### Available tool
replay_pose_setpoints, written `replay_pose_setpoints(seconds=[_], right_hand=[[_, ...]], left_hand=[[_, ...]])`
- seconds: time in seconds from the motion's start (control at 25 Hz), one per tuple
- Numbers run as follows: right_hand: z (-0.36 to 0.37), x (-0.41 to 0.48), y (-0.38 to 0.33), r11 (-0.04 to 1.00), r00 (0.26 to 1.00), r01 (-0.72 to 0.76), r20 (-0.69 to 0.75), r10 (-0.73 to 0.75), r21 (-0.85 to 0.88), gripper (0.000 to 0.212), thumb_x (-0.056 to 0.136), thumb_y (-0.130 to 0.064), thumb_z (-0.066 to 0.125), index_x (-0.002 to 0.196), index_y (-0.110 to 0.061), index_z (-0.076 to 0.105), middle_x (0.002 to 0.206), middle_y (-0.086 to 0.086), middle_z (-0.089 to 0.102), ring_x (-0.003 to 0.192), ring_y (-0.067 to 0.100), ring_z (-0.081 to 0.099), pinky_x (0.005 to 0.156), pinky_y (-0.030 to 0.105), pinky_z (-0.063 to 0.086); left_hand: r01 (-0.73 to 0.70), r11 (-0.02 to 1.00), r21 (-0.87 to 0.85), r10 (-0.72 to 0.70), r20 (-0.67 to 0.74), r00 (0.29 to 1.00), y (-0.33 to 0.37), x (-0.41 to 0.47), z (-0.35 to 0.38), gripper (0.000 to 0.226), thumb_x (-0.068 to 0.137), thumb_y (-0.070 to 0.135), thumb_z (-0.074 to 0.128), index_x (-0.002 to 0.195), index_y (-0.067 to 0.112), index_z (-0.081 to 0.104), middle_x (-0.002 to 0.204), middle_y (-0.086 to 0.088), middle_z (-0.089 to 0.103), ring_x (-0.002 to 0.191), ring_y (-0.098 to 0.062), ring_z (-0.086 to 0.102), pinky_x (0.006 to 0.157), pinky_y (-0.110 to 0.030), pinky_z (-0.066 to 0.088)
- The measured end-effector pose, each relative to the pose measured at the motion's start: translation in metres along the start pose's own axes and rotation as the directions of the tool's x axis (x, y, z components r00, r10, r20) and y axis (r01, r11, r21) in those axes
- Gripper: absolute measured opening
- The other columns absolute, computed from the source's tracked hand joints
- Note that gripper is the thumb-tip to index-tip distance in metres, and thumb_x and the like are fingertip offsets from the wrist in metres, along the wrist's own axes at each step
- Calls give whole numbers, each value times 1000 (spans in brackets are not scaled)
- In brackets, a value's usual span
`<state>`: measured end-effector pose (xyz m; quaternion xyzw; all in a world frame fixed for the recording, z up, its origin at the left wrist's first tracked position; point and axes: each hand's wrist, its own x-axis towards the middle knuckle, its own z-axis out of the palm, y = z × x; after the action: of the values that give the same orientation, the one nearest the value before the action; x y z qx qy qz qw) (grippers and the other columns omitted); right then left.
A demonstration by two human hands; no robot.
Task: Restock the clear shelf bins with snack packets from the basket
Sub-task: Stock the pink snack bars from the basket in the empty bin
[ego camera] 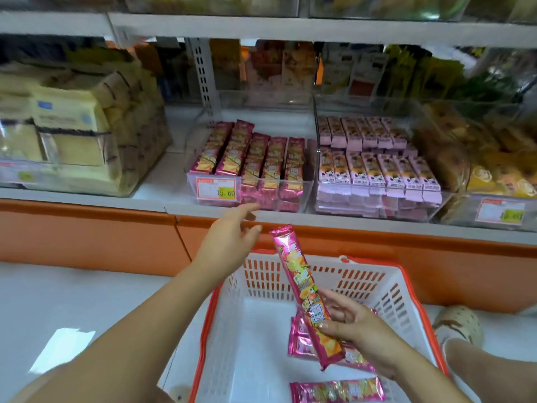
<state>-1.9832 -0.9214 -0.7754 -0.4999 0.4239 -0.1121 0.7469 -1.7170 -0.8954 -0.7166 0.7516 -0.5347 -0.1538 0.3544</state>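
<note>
My right hand [356, 330] pinches a long pink snack packet [302, 286] near its lower end, holding it nearly upright above the white basket with an orange rim [406, 298]. A few more pink packets [337, 389] lie on the basket floor. My left hand [229, 237] reaches toward the shelf edge with fingers extended and holds nothing. Just beyond it stands the clear shelf bin [308, 196], holding several rows of the same pink packets [255, 158].
A neighbouring clear bin [436, 207] with pale pink packets sits to the right. Yellow bagged snacks [64, 132] fill the left of the shelf. An orange shelf base [87, 237] runs below. A foot in a patterned shoe [457, 325] stands right of the basket.
</note>
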Motion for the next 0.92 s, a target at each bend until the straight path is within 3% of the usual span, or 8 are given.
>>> replay_pose_setpoints(seconds=[0.12,0.24,0.32,0.44,0.48,0.56,0.68,0.92], right_hand=[[25,-2,-54,984,984,178,-17,-178,1,66,71,-5,70,128,-33,52,109,8,73,99,25,70,77,36,57],[51,11,-124,915,914,396,-67,-401,-80,60,75,-16,69,127,-39,50,108,0,73,99,21,70,82,38,57],[66,36,-168,851,846,488,-135,-516,-193,56,80,-22,70,130,-36,50,112,-4,71,102,13,68,80,31,58],[82,90,-215,781,772,495,-221,-597,-381,42,89,-20,67,128,-27,52,108,-4,68,81,3,65,55,13,47],[86,108,-224,773,767,465,-238,-595,-431,42,90,-21,66,129,-23,54,108,-3,69,81,5,65,57,16,47],[89,141,-233,751,771,378,-265,-579,-542,43,90,-25,66,131,-18,55,116,1,68,93,13,65,75,28,54],[90,170,-235,697,781,230,-298,-548,-679,48,89,-28,66,132,-12,54,126,4,63,106,20,61,94,37,50],[95,183,-228,599,801,153,-256,-540,-786,57,85,-42,67,136,-19,53,133,2,60,117,22,58,99,42,49]], left_hand=[[-101,984,149,152,-384,911,-5,28,-52,51,90,17,60,139,18,44,124,1,53,108,-12,51,93,-24,40],[13,986,164,77,-531,844,-19,51,-75,59,92,17,59,145,11,34,139,-11,44,129,-23,38,107,-33,30],[85,995,44,-54,-473,879,-25,63,-79,63,96,21,54,150,14,24,148,-11,38,136,-25,34,109,-35,29],[176,983,-58,-185,-355,916,-35,75,-81,60,99,26,48,152,21,20,144,-11,47,130,-30,45,100,-36,38],[175,983,-54,-183,-347,920,-39,77,-82,56,100,26,47,151,23,23,140,-11,51,127,-31,49,95,-35,39],[148,988,-50,-156,-345,925,-44,79,-83,49,101,23,43,148,26,32,130,-12,60,118,-33,54,84,-32,40],[122,991,-57,-134,-343,930,-45,80,-84,45,101,22,40,146,28,37,120,-11,65,108,-32,58,75,-29,37],[80,993,-86,-103,-305,947,-52,79,-85,42,102,26,37,143,34,38,112,-4,67,99,-26,60,75,-33,44]])
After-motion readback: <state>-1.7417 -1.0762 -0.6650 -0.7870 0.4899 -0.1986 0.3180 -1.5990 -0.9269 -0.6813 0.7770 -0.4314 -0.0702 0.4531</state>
